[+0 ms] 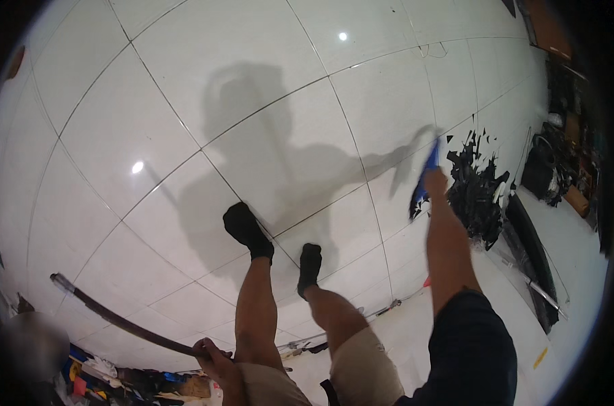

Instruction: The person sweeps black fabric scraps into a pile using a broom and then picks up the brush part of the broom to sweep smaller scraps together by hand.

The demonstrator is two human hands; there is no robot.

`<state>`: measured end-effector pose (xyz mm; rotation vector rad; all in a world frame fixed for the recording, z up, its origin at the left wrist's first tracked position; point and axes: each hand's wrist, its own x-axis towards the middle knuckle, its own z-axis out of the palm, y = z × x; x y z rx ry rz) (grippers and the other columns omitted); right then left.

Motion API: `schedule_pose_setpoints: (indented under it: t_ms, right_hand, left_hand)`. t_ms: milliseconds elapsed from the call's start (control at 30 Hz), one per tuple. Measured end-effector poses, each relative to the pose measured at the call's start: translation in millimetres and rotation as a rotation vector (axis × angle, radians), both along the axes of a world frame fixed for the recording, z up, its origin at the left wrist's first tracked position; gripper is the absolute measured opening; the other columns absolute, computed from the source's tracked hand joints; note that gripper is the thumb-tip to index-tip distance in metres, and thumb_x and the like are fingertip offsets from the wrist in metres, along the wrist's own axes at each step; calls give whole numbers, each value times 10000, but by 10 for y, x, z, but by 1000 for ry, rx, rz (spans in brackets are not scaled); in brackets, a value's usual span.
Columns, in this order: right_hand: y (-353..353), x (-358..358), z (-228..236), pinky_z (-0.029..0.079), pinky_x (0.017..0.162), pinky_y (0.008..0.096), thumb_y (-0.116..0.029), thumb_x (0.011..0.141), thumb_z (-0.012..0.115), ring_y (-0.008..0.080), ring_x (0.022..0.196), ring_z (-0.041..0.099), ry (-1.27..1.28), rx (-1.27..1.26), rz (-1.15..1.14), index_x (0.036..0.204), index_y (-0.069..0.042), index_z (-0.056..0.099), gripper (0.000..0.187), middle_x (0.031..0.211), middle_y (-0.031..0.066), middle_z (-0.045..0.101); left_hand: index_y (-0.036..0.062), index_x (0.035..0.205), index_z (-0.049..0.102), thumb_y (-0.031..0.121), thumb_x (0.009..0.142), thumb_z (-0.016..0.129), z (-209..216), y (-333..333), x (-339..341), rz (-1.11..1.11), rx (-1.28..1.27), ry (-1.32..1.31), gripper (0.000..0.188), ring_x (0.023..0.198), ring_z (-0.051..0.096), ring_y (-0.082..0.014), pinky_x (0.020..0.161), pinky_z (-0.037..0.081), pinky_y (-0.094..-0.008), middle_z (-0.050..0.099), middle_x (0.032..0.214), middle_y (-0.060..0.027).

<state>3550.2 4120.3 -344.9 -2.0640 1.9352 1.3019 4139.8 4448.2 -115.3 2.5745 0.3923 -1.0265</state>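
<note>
My left hand (211, 355) grips the end of a long dark rod or hose (117, 318) that runs out to the left over the white tiled floor, low beside my left thigh. My right hand (434, 181) is stretched forward and holds a thin blue piece (429, 166) with a dark lower end, raised above the floor. Just beyond it lies a heap of black broken scraps (479, 189). My legs in black socks (247, 230) stand on the tiles in the middle.
White glossy floor tiles (185, 101) fill most of the view. A long black curved strip (527, 237) and a metal bar lie at the right. Dark clutter (564, 155) lines the far right. Mixed coloured objects (117, 379) sit at the lower left.
</note>
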Motion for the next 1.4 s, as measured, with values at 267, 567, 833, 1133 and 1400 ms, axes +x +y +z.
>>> schedule_pose_setpoints:
  t_ms: [267, 567, 833, 1133, 1400]
  right_hand:
    - [-376, 2965, 199, 445, 753, 395, -226, 759, 583, 326, 874, 565, -1140, -11, -558, 1045, -25, 515, 355, 969, 194, 574]
    - [-1577, 3451, -688, 455, 767, 458, -252, 810, 495, 377, 869, 573, -1136, 3, -653, 961, -31, 526, 270, 909, 210, 595]
    - [-1283, -2985, 95, 503, 670, 413, -219, 797, 525, 334, 782, 621, 43, -3, -147, 848, -49, 615, 199, 863, 173, 628]
    - [-2089, -743, 457, 436, 775, 417, -322, 872, 500, 350, 887, 557, -839, -529, -730, 1125, -25, 489, 390, 973, 188, 555]
    - [-3108, 3220, 522, 439, 789, 468, -283, 859, 476, 377, 926, 541, -1425, -36, -824, 1042, -54, 487, 293, 955, 207, 546]
  left_hand:
    - [-23, 1021, 490, 314, 874, 528, 278, -263, -214, -116, 88, -89, 369, 601, 460, -200, 524, 406, -347, 490, 775, -109]
    - [-19, 993, 526, 334, 861, 550, 407, -1327, -1244, -273, 283, -257, 378, 673, 499, -253, 606, 423, -382, 545, 806, -154]
    - [-33, 1024, 535, 270, 853, 584, 638, -2456, -1753, -560, 267, -266, 352, 767, 536, -257, 693, 444, -379, 596, 851, -176]
    - [5, 984, 463, 305, 902, 508, 979, -3595, -1885, -441, -196, -305, 314, 657, 423, -155, 563, 409, -305, 448, 754, -53]
    - [-33, 990, 469, 280, 914, 471, 630, -4447, -1758, -424, -184, -304, 322, 594, 440, -160, 500, 398, -310, 466, 735, -82]
